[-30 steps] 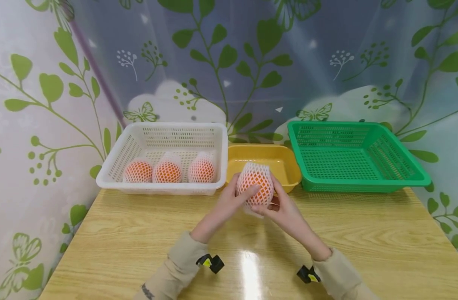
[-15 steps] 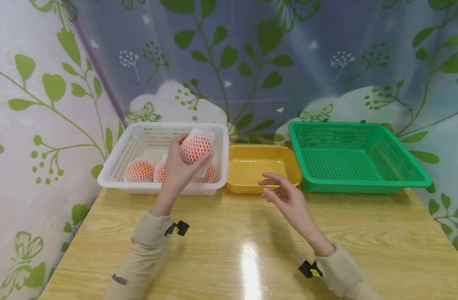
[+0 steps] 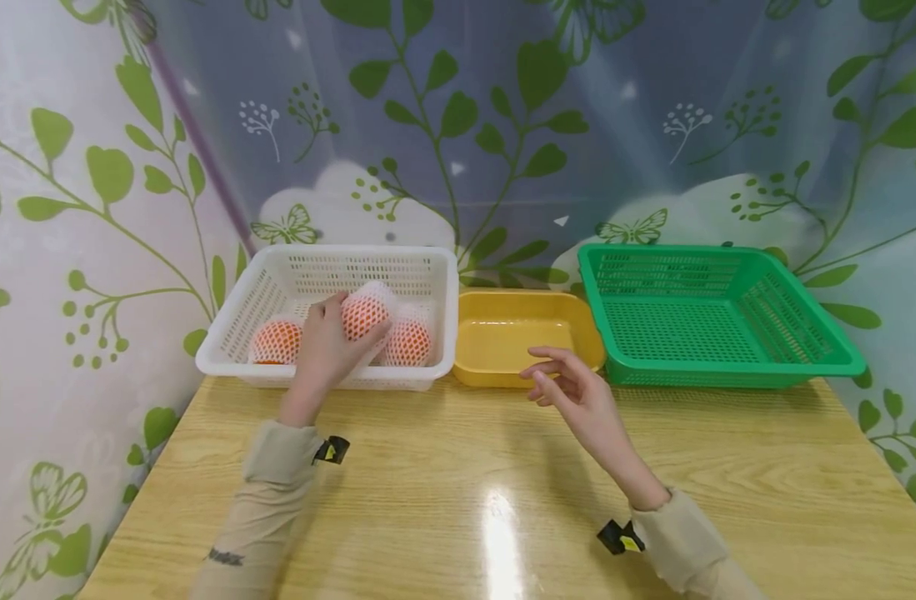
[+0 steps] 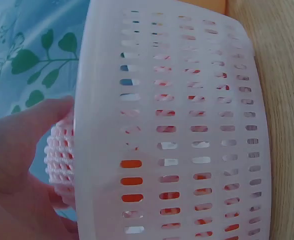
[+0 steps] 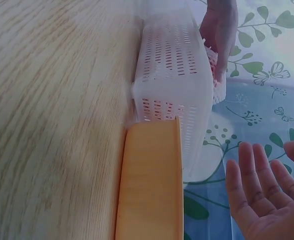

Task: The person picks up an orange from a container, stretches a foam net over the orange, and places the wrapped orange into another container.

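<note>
In the head view my left hand (image 3: 324, 342) reaches into the white slotted basket (image 3: 439, 371) and grips an orange-red round fruit (image 3: 365, 317) wrapped in a white foam net. Two more netted fruits sit in that basket, one at the left (image 3: 276, 340) and one at the right (image 3: 408, 342); the area between them is hidden behind my hand. The left wrist view shows part of the held fruit's foam net (image 4: 61, 160) over the basket rim. My right hand (image 3: 575, 402) hovers at the yellow basin's front edge, fingers relaxed and holding nothing.
The yellow basin (image 3: 495, 379) stands between the white basket and a green slotted basket (image 3: 675, 329) at the right. All three line the back of the wooden table (image 3: 442, 500), against a leaf-patterned curtain (image 3: 495, 192).
Both hands held the netted fruit over the table's middle; the right hand let go. My left hand carried it left and down into the white basket. The right hand stayed near the basin.
</note>
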`<state>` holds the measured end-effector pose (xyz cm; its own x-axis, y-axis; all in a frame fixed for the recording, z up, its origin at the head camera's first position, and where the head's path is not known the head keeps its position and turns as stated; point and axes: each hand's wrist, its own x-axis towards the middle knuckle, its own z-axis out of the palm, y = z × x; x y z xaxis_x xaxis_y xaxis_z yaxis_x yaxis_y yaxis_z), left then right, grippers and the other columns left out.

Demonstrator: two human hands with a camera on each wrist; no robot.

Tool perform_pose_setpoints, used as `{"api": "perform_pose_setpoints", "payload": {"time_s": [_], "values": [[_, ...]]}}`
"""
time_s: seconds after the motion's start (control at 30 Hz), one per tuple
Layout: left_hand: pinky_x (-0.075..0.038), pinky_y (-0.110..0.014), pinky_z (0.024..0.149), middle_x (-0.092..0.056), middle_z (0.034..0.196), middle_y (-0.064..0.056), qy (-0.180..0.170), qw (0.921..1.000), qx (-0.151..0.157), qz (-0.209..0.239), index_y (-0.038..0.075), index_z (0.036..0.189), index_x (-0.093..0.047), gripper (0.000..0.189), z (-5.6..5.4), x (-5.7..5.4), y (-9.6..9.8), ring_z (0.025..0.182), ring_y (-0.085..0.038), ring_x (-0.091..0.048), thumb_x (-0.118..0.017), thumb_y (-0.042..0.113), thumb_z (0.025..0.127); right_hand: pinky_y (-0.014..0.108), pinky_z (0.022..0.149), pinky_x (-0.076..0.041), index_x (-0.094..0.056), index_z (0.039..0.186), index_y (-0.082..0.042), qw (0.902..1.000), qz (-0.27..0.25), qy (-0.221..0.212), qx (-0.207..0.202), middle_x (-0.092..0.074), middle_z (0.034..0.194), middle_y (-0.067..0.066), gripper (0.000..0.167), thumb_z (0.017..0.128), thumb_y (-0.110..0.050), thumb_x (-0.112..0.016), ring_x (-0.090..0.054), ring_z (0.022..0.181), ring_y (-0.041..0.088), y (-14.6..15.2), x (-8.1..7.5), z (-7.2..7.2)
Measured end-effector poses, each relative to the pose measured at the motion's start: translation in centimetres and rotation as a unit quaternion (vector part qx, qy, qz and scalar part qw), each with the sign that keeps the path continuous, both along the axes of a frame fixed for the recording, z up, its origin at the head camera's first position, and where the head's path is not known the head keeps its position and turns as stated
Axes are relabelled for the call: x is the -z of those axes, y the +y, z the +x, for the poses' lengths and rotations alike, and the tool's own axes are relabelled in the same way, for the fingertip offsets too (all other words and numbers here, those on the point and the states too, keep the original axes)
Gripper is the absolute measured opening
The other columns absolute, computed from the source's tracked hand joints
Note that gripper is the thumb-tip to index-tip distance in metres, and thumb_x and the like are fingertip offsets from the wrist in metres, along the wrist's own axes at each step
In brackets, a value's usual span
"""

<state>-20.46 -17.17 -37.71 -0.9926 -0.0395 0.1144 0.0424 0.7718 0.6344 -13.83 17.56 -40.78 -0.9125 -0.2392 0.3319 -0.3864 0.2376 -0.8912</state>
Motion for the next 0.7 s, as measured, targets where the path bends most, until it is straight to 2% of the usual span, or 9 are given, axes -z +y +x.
{"api": "perform_pose_setpoints", "payload": {"time_s": [0.13, 0.27, 0.4, 0.53, 0.6, 0.7], "values": [[-0.034, -0.064, 0.112, -0.031, 0.153, -0.035, 0.029, 0.9995, 0.01, 0.006, -0.003, 0.155, -0.03, 0.09, 0.1, 0.2, 0.4, 0.138, -0.051, -0.036, -0.061, 0.057, 0.096, 0.031, 0.075, -0.061, -0.059, 0.134, -0.007, 1.0, 0.001, 0.0, 0.006, -0.072, 0.11, 0.016, 0.03, 0.105, -0.012, -0.057, -0.071, 0.083, 0.022, 0.0, 0.1, 0.0], [-0.037, -0.062, 0.11, -0.041, 0.149, -0.031, 0.07, 0.9967, 0.001, 0.042, -0.002, 0.151, -0.038, 0.072, 0.1, 0.3, 0.4, 0.135, -0.048, -0.042, -0.054, 0.049, 0.103, 0.031, 0.075, -0.061, -0.06, 0.132, -0.006, 1.0, -0.001, 0.002, 0.008, -0.072, 0.108, 0.016, 0.029, 0.105, -0.012, -0.057, -0.072, 0.082, 0.021, 0.1, 0.1, -0.1], [-0.041, -0.058, 0.107, -0.053, 0.141, -0.026, 0.124, 0.9902, -0.011, 0.063, -0.002, 0.142, -0.051, 0.055, 0.0, 0.2, 0.4, 0.13, -0.043, -0.05, -0.051, 0.04, 0.106, 0.03, 0.074, -0.061, -0.065, 0.123, -0.002, 0.9999, 0.002, 0.009, 0.014, -0.072, 0.103, 0.018, 0.022, 0.103, -0.009, -0.059, -0.071, 0.079, 0.021, 0.3, 0.0, -0.2], [-0.048, -0.055, 0.095, -0.063, 0.129, -0.021, 0.206, 0.9757, -0.021, 0.071, 0.001, 0.128, -0.065, 0.038, 0.1, -0.4, 0.8, 0.113, -0.04, -0.059, -0.053, 0.031, 0.107, 0.028, 0.07, -0.06, -0.071, 0.111, -0.003, 0.9988, 0.021, 0.02, 0.038, -0.071, 0.097, 0.014, 0.014, 0.1, -0.01, -0.065, -0.067, 0.073, 0.019, 0.4, -0.1, -0.4], [-0.051, -0.052, 0.09, -0.068, 0.121, -0.018, 0.254, 0.964, -0.022, 0.076, 0.002, 0.119, -0.069, 0.031, 0.1, -0.8, 1.2, 0.106, -0.037, -0.062, -0.054, 0.025, 0.106, 0.025, 0.069, -0.059, -0.073, 0.106, -0.004, 0.9973, 0.038, 0.032, 0.055, -0.072, 0.096, 0.011, 0.012, 0.097, -0.01, -0.069, -0.067, 0.072, 0.016, 0.5, -0.3, -0.4], [-0.055, -0.046, 0.085, -0.072, 0.109, -0.016, 0.318, 0.9447, -0.006, 0.08, 0.001, 0.108, -0.073, 0.025, 0.4, -1.6, 2.2, 0.1, -0.032, -0.066, -0.055, 0.018, 0.106, 0.02, 0.068, -0.057, -0.075, 0.101, -0.006, 0.9902, 0.078, 0.076, 0.087, -0.074, 0.093, 0.007, 0.008, 0.093, -0.009, -0.074, -0.068, 0.071, 0.014, 0.6, -0.6, -0.5]]}}
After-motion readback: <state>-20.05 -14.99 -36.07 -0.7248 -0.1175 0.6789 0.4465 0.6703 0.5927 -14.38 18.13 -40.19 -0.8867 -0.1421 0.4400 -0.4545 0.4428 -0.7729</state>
